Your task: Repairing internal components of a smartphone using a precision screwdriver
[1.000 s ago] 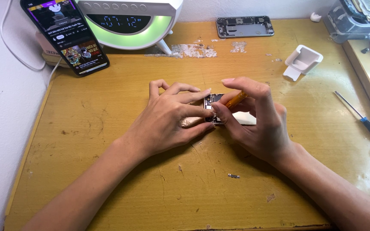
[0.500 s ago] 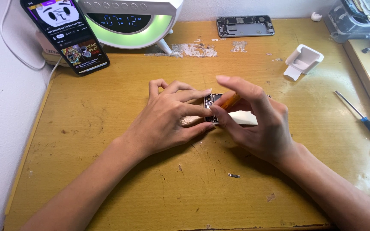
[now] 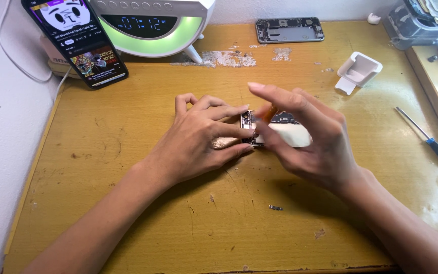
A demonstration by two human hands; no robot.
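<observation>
An opened phone (image 3: 286,133) lies flat at the middle of the wooden desk (image 3: 128,203), its circuit parts showing at the left end. My left hand (image 3: 198,138) presses on that left end with the fingertips and pins it down. My right hand (image 3: 313,147) hovers over the right part of the phone and hides most of it. A small orange tool (image 3: 268,112) is pinched between its thumb and fingers, with the tip down at the phone's insides. The index finger sticks out straight to the left, above the tool.
A propped phone (image 3: 77,43) plays a video at the back left, beside a white clock lamp (image 3: 150,25) glowing green. A bare phone housing (image 3: 290,29), a white holder (image 3: 358,71), a screwdriver (image 3: 429,139), a clear box (image 3: 422,20) and a tiny loose part (image 3: 276,207) lie around.
My right hand has lifted a little and spread its fingers, the index finger now raised and pointing left. My left hand and the opened phone have stayed put.
</observation>
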